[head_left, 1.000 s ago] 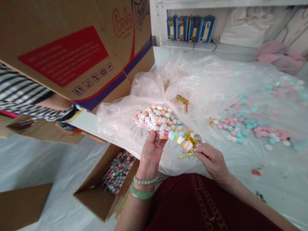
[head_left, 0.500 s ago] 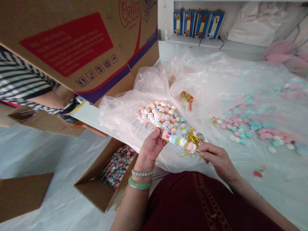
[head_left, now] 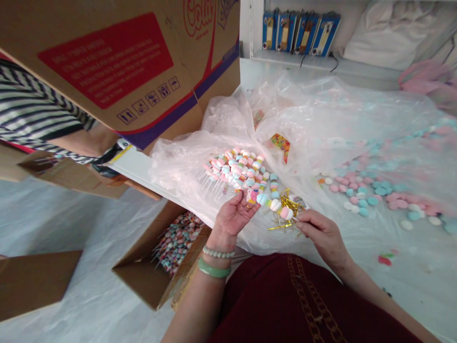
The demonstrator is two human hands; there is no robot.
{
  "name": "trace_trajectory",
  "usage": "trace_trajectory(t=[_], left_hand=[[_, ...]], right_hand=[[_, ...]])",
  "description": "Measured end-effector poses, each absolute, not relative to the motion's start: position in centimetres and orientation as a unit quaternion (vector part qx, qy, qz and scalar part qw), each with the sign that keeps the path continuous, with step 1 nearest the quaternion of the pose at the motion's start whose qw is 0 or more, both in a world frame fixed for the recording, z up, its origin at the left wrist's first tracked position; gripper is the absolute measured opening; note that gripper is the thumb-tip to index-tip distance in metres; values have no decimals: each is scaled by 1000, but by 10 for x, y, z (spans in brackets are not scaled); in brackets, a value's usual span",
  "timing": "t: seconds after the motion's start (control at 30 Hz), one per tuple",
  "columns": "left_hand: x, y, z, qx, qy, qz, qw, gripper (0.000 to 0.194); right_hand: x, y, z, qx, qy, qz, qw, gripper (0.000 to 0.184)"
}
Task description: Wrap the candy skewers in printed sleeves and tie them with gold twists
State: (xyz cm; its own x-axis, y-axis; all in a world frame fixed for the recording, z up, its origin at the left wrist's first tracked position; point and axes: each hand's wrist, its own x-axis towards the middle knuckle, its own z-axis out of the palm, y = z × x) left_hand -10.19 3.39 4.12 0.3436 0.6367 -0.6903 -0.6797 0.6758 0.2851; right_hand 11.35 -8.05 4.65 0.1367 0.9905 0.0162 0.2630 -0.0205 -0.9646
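A marshmallow skewer [head_left: 275, 206] in pink, white, blue and yellow slants across in front of me, with a printed pink piece at its left end. My left hand [head_left: 235, 214], palm up, has its fingers at that pink piece. At the other end, my right hand [head_left: 319, 231] pinches the thin white stick. Just behind the skewer lie gold twist ties [head_left: 288, 204], partly hidden by it. A pile of similar marshmallow skewers [head_left: 239, 166] rests on the plastic sheet [head_left: 178, 157] beyond my left hand.
Loose pink, blue and white marshmallows [head_left: 357, 188] are scattered at the right. A large cola carton [head_left: 135, 109] stands at back left, a person's striped sleeve [head_left: 35, 105] behind it. Below the table edge, an open box [head_left: 139, 281] holds many skewers. Blue boxes [head_left: 302, 33] line the shelf.
My left hand has shifted slightly right along the skewer's pink end, its fingers looser than before. The right hand keeps its pinch on the stick. The whole view has moved a little.
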Motion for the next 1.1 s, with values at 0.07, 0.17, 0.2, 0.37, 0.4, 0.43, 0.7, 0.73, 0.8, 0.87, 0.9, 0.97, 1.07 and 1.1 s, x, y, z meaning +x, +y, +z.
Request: trace_trajectory(t=[0.07,0.17,0.2,0.37,0.4,0.43,0.7,0.73,0.8,0.87,0.9,0.97,1.07,1.1], left_hand=[[-100,34,38,-30,409,403,818,25],[-99,33,35,-19,407,416,813,23],[-98,33,35,-14,407,422,810,23],[-99,34,36,-4,417,438,796,20],[-99,34,36,-5,419,439,795,19],[-99,33,36,-7,420,439,795,18],[-97,32,34,-19,425,434,795,17],[-98,32,33,-21,424,436,794,17],[-98,33,33,-22,420,438,794,19],[-98,33,32,-26,415,439,796,20],[-98,33,32,-30,414,441,796,19],[-98,33,33,-38,417,443,793,18],[-98,33,35,-46,418,437,795,17],[-98,33,35,-47,416,432,799,16]], right_hand=[[114,-81,46,-585,-579,336,458,9],[114,-81,45,-573,-624,284,450,11],[115,-81,45,-571,-630,274,449,11],[119,-81,44,-581,-616,289,445,9],[119,-81,44,-585,-611,297,444,9],[120,-81,43,-587,-607,302,442,9],[120,-82,44,-588,-598,313,446,8],[120,-81,44,-589,-596,317,445,8],[120,-81,44,-590,-594,320,444,9],[120,-81,44,-592,-593,319,443,9],[120,-81,44,-593,-594,317,442,10],[120,-81,44,-594,-595,311,443,9],[119,-80,45,-592,-604,298,444,10],[118,-80,45,-589,-609,291,444,11]])
